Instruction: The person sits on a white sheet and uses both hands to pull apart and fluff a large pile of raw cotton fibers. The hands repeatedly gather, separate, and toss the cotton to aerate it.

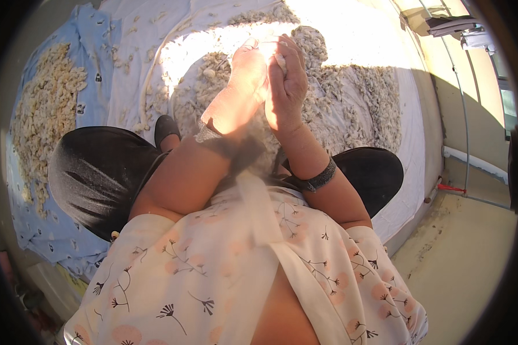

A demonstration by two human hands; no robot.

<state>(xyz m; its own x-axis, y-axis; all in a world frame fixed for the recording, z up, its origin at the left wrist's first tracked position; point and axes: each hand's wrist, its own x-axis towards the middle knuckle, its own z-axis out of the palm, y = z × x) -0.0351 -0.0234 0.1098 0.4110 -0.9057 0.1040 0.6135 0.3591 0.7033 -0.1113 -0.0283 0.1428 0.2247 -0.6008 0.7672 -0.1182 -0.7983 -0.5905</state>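
My left hand (247,71) and my right hand (288,82) meet above a spread of off-white fibre tufts (349,108), which look like cotton or wool. A small pale tuft (281,62) shows among the right fingers, held between the two hands. Strong sunlight washes out the left fingertips, and the inner sides of both palms are hidden. Beneath the hands, the tufts lie loosely on a white cloth (414,125), thicker toward the right and just left of my wrists.
On the left, a blue printed cloth (97,77) carries another heap of yellowish tufts (43,108). My bent knees (99,177) flank the work, with a dark shoe (166,129) by the left one. A wall with a thin pipe (459,99) and red tie (451,188) stands at right.
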